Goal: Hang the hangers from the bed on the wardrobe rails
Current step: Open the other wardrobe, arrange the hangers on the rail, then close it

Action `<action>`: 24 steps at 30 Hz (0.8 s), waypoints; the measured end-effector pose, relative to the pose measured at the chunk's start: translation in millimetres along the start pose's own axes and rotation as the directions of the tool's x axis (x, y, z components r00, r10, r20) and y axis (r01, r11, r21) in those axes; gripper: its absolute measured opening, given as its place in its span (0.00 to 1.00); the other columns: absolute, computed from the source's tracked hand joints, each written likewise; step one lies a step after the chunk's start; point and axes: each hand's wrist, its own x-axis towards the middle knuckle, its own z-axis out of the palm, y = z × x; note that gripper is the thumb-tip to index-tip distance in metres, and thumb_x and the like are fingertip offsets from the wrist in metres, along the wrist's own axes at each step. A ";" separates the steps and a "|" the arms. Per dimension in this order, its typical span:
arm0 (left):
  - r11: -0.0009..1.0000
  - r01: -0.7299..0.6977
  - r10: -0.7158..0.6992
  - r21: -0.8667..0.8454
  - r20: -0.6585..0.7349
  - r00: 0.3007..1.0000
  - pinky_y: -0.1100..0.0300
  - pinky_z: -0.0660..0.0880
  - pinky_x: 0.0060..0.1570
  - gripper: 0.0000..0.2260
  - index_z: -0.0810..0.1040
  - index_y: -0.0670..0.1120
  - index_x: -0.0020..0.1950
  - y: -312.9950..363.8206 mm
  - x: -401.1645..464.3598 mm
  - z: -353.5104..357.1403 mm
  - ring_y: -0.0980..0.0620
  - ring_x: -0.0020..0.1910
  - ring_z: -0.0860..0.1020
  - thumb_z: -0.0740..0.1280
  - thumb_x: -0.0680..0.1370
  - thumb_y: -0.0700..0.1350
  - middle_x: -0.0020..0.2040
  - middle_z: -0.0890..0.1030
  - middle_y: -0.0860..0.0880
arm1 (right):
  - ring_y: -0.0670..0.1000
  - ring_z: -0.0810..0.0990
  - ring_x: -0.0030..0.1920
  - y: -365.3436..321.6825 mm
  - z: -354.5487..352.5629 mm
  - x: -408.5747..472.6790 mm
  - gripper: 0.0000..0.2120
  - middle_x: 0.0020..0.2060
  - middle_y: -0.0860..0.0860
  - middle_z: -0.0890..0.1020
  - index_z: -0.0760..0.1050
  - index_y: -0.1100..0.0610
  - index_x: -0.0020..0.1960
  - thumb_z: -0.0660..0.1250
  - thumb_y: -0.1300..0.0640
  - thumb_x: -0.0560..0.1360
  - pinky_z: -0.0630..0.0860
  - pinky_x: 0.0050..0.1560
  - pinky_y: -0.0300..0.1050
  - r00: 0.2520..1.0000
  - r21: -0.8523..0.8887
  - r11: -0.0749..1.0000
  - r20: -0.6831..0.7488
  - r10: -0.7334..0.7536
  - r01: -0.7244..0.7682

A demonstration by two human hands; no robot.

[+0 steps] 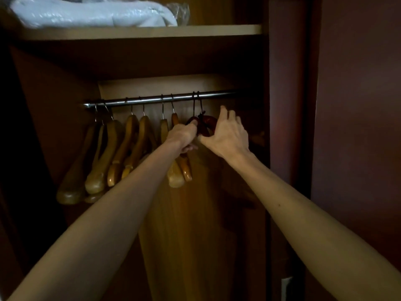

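both bare forearms reach up from the bottom corners into an open, dim wardrobe. left hand is closed in a fist round the shoulder of a dark red hanger, fingers curled under it. right hand is just beside on the right, fingers spread and half open, thumb and fingertips touching the same dark hanger's curved top; whether it really pinches it, cannot tell, too dark. two dark metal hooks loop over the chrome rail right above the hands, so the dark hanger or hangers hang on the rail; cannot tell if it is one or two bodies. left of the hands a row of light wooden hangers hangs on the same rail, six silver hooks visible, bodies tilted and bunched, the two nearest the left hand partly hidden behind its wrist. behind the rail a pale wood back panel, lit in the middle, dark at the sides. above, a shelf carries folded white bedding in clear plastic. to the right a dark reddish-brown wardrobe side and wall. no labels, brands or writing readable anywhere.
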 end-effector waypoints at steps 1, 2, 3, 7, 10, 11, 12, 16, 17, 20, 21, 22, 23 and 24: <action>1.000 0.023 -0.023 0.005 0.017 1.000 0.66 0.64 0.19 0.22 0.79 0.43 0.55 5.4 5.5 0.8 0.56 0.21 0.69 0.57 0.83 0.61 0.28 0.82 0.48 | 0.60 0.71 0.68 -2.9 1.8 8.3 0.50 0.70 0.59 0.70 0.56 0.59 0.78 0.74 0.37 0.67 0.75 0.60 0.52 0.998 -0.002 1.000 0.049 0.027 -0.027; 0.999 0.041 -0.042 0.008 0.033 0.999 0.66 0.62 0.18 0.22 0.79 0.44 0.55 10.0 10.2 1.8 0.56 0.21 0.67 0.57 0.83 0.61 0.23 0.77 0.50 | 0.60 0.73 0.66 -5.1 4.3 15.7 0.50 0.68 0.58 0.72 0.57 0.58 0.77 0.75 0.37 0.67 0.75 0.58 0.51 0.993 -0.011 0.999 0.101 0.054 -0.053; 0.998 0.059 -0.059 0.003 0.053 0.997 0.68 0.60 0.18 0.21 0.78 0.44 0.56 13.1 14.3 3.8 0.56 0.22 0.66 0.58 0.83 0.60 0.23 0.74 0.50 | 0.59 0.76 0.64 -5.7 7.4 22.0 0.48 0.66 0.57 0.74 0.58 0.57 0.76 0.76 0.37 0.66 0.75 0.55 0.50 0.985 -0.025 0.997 0.152 0.078 -0.075; 0.986 0.165 -0.160 -0.013 0.177 0.971 0.70 0.57 0.17 0.20 0.76 0.46 0.53 20.4 36.0 17.3 0.57 0.23 0.63 0.60 0.82 0.62 0.30 0.69 0.51 | 0.58 0.81 0.58 -0.1 20.7 39.1 0.43 0.59 0.56 0.80 0.62 0.57 0.72 0.76 0.37 0.67 0.74 0.47 0.47 0.954 -0.039 0.990 0.267 0.138 -0.132; 0.979 0.202 -0.192 -0.032 0.200 0.961 0.68 0.56 0.18 0.18 0.74 0.47 0.47 22.5 50.6 27.2 0.58 0.23 0.60 0.62 0.81 0.62 0.30 0.66 0.52 | 0.57 0.82 0.56 6.5 28.3 42.0 0.35 0.56 0.56 0.81 0.70 0.59 0.68 0.75 0.40 0.69 0.77 0.48 0.48 0.957 -0.012 0.992 0.261 0.123 -0.124; 0.979 0.198 -0.183 -0.051 0.208 0.961 0.68 0.55 0.18 0.17 0.74 0.47 0.46 24.4 55.2 29.7 0.58 0.23 0.59 0.62 0.81 0.61 0.30 0.66 0.52 | 0.57 0.82 0.54 8.6 29.3 44.3 0.30 0.54 0.56 0.82 0.72 0.59 0.64 0.75 0.42 0.71 0.78 0.47 0.47 0.965 0.003 0.994 0.240 0.110 -0.114; 0.979 0.190 -0.170 -0.075 0.218 0.961 0.67 0.55 0.19 0.17 0.74 0.47 0.47 26.4 60.2 31.2 0.58 0.23 0.60 0.62 0.82 0.60 0.30 0.66 0.52 | 0.57 0.82 0.53 9.9 29.5 47.8 0.26 0.52 0.55 0.82 0.75 0.59 0.61 0.74 0.44 0.72 0.78 0.45 0.47 0.971 0.020 0.995 0.218 0.096 -0.103; 0.967 0.167 -0.121 -0.191 0.233 0.965 0.69 0.55 0.17 0.15 0.73 0.47 0.43 37.4 79.7 32.2 0.58 0.21 0.61 0.61 0.84 0.54 0.28 0.68 0.52 | 0.55 0.83 0.49 9.8 26.4 75.6 0.14 0.49 0.54 0.83 0.79 0.57 0.55 0.73 0.50 0.73 0.79 0.42 0.45 0.978 0.055 0.994 0.191 0.080 -0.092; 0.963 0.158 -0.108 -0.218 0.225 0.968 0.69 0.55 0.16 0.15 0.73 0.47 0.41 41.3 83.6 32.0 0.59 0.19 0.61 0.61 0.84 0.53 0.26 0.69 0.53 | 0.55 0.83 0.49 8.2 25.0 83.9 0.14 0.50 0.55 0.83 0.79 0.57 0.55 0.73 0.51 0.73 0.79 0.43 0.45 0.975 0.052 0.995 0.207 0.078 -0.091; 0.956 0.145 -0.096 -0.254 0.198 0.976 0.70 0.54 0.16 0.16 0.71 0.49 0.36 50.8 89.3 33.3 0.59 0.21 0.61 0.62 0.84 0.50 0.23 0.68 0.54 | 0.56 0.82 0.54 3.9 20.7 102.3 0.19 0.53 0.55 0.81 0.79 0.57 0.58 0.75 0.48 0.72 0.78 0.44 0.45 0.967 0.035 0.995 0.242 0.081 -0.092; 0.956 0.146 -0.100 -0.255 0.185 0.978 0.70 0.54 0.16 0.16 0.70 0.49 0.35 52.2 90.5 34.9 0.58 0.23 0.61 0.62 0.83 0.49 0.25 0.67 0.54 | 0.56 0.81 0.55 4.7 21.8 106.2 0.20 0.55 0.55 0.81 0.79 0.57 0.59 0.75 0.48 0.72 0.78 0.45 0.46 0.965 0.036 0.995 0.247 0.084 -0.096; 0.957 0.152 -0.110 -0.248 0.177 0.978 0.70 0.54 0.17 0.16 0.70 0.49 0.35 52.1 91.7 37.1 0.57 0.25 0.61 0.62 0.83 0.48 0.28 0.67 0.53 | 0.57 0.81 0.56 6.9 23.7 107.3 0.20 0.55 0.56 0.81 0.79 0.57 0.59 0.75 0.48 0.71 0.78 0.46 0.46 0.964 0.040 0.994 0.253 0.085 -0.099; 0.956 0.165 -0.122 -0.243 0.180 0.976 0.71 0.55 0.17 0.15 0.70 0.49 0.36 52.0 91.6 39.0 0.57 0.26 0.61 0.62 0.83 0.48 0.30 0.67 0.52 | 0.57 0.81 0.56 9.2 26.2 106.9 0.20 0.55 0.56 0.81 0.80 0.57 0.58 0.76 0.48 0.71 0.79 0.47 0.46 0.960 0.046 0.993 0.265 0.090 -0.105; 0.955 0.180 -0.139 -0.235 0.183 0.973 0.71 0.56 0.17 0.15 0.70 0.48 0.37 50.2 91.0 40.8 0.56 0.27 0.62 0.62 0.83 0.48 0.31 0.67 0.52 | 0.57 0.81 0.57 11.9 30.0 104.8 0.19 0.55 0.56 0.81 0.80 0.57 0.58 0.76 0.49 0.71 0.80 0.48 0.47 0.955 0.057 0.992 0.282 0.095 -0.116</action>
